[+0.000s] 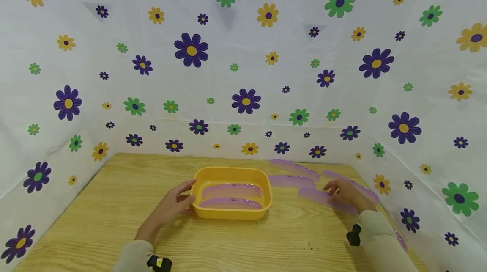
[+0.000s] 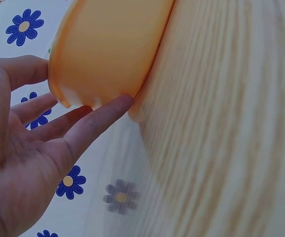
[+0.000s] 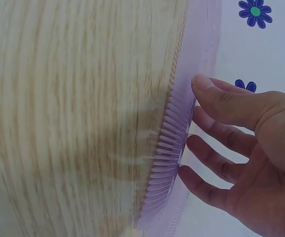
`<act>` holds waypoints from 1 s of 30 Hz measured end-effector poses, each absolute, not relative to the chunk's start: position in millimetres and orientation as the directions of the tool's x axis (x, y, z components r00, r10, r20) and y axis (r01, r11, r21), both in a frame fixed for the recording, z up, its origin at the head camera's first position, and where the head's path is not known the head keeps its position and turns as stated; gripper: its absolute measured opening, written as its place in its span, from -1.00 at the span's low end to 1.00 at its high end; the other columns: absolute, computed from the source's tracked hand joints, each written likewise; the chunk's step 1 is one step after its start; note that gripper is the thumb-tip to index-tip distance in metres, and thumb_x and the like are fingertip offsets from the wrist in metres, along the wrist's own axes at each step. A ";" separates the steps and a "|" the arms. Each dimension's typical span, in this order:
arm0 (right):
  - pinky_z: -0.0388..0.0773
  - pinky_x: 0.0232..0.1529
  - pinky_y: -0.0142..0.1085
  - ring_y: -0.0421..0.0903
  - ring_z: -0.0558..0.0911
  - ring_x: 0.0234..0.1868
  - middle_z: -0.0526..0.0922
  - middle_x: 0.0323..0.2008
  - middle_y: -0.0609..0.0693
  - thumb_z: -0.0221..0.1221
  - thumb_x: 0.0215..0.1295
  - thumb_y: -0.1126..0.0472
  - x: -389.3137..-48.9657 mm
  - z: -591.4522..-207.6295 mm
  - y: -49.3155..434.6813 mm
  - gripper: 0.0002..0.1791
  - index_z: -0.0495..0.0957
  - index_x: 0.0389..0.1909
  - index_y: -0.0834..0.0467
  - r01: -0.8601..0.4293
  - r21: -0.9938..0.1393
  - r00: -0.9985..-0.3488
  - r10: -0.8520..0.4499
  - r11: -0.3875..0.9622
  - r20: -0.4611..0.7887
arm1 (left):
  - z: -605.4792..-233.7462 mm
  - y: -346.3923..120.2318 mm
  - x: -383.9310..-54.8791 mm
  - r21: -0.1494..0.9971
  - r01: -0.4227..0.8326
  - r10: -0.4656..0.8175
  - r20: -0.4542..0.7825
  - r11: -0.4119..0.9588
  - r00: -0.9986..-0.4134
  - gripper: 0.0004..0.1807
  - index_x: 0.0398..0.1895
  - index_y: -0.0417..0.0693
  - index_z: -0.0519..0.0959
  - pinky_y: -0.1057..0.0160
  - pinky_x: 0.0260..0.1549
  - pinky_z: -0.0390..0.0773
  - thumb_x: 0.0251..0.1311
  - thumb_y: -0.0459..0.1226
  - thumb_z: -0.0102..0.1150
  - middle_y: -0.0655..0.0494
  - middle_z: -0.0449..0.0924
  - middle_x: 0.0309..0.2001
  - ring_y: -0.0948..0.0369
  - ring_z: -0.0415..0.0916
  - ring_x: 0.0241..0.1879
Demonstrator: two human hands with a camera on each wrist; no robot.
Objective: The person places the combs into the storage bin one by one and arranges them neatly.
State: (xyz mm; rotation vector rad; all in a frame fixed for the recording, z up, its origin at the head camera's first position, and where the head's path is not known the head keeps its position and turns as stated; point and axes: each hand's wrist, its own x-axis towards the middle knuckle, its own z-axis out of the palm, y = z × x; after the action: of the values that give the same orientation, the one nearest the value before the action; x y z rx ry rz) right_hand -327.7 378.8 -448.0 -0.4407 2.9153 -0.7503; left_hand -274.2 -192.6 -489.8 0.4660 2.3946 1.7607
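Note:
A yellow plastic tub (image 1: 233,214) stands on the wooden table with two translucent purple combs (image 1: 233,203) lying in it. At its left end my left hand (image 1: 173,205) rests its fingertips against the outer wall. In the left wrist view those fingers (image 2: 100,118) stretch along the tub's wall (image 2: 107,54), fairly straight, the thumb up at the rim. On the right side, my right hand (image 1: 344,194) pinches a purple comb (image 1: 313,195) that lies low over the table. The right wrist view shows thumb and fingertips at this comb's (image 3: 169,153) back, its teeth facing the table.
Two purple combs (image 1: 293,180) lie behind and right of the tub. Another comb (image 1: 367,190) runs along the table's right edge, and one (image 1: 401,240) is partly hidden by the right sleeve. White flowered sheeting (image 1: 243,73) encloses the table at the back and sides.

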 end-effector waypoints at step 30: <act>0.53 -0.19 -0.22 -0.07 0.48 -0.26 0.58 -0.32 0.09 0.34 0.20 0.45 -324.7 -451.7 375.4 -0.67 0.64 0.01 0.36 -0.265 -0.504 -0.943 -0.329 0.822 -0.041 | -488.5 -192.2 -274.1 0.951 0.160 0.328 0.067 0.263 -0.942 -0.34 0.62 -0.23 0.09 0.07 0.01 0.76 0.55 -0.32 0.02 -0.44 0.12 0.54 -0.35 0.40 0.38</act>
State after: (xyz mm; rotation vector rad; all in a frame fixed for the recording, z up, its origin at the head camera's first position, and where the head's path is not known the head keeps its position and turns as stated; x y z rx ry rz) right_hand -324.7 375.4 -451.7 -0.4709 2.8779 -0.7675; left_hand -274.1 -192.2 -488.5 0.4635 2.3788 1.7646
